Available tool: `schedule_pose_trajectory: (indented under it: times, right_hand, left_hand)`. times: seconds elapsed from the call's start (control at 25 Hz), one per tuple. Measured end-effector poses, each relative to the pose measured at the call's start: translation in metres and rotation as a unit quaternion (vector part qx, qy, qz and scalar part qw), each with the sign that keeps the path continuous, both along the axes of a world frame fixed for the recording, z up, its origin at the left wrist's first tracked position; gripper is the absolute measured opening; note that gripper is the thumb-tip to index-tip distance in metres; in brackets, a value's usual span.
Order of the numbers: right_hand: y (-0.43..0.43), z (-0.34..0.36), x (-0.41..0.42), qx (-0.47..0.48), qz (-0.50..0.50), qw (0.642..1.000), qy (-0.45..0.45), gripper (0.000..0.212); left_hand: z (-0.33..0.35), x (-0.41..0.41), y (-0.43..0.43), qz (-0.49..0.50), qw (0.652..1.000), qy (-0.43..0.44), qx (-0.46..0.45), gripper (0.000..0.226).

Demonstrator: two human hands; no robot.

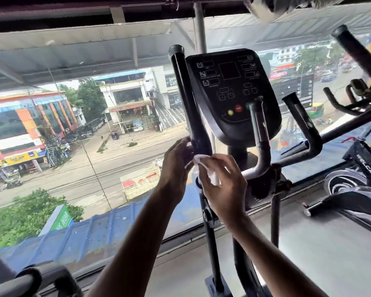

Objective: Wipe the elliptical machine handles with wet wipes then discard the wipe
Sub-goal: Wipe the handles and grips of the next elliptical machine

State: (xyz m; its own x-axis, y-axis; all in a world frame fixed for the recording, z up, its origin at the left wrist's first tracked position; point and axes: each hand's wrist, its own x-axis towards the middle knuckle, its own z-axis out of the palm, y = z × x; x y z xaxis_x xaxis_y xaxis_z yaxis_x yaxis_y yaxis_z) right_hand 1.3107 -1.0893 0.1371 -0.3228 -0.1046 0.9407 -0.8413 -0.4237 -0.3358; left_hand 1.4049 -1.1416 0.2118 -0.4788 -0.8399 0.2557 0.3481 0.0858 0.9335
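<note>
Wipe (199, 157) white, crumpled (against black handle (184, 93)).

Console (234, 93) crowds left handle (185, 97); leftward open.

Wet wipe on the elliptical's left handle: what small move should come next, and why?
Probably slide the wet wipe upward along the left handle. The right hand pinches it at the grip's lower end, with the left hand beside it. The long black stretch up to the grey cap lies above the wipe.
</note>
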Motion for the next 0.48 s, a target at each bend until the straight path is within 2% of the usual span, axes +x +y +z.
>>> schedule_pose_trajectory:
  times: [0.12, 0.28, 0.4, 0.48]
  right_hand:
    - [-0.008, 0.005, 0.019, -0.073, 0.035, 0.981, -0.177, 0.008]
    - [-0.019, -0.012, 0.040, -0.096, 0.050, 0.956, -0.272, 0.009]
    - [-0.020, -0.019, 0.052, -0.068, 0.093, 0.881, -0.460, 0.007]
    - [-0.025, -0.020, 0.059, -0.060, 0.122, 0.846, -0.516, 0.007]
  left_hand:
    - [0.004, -0.002, 0.003, 0.015, 1.000, -0.016, -0.011, 0.025]
    - [0.004, -0.005, 0.003, 0.028, 0.999, -0.038, -0.014, 0.022]
    - [0.003, -0.005, 0.004, 0.038, 0.998, -0.049, -0.027, 0.020]
    - [0.003, -0.006, 0.005, 0.045, 0.997, -0.055, -0.032, 0.020]
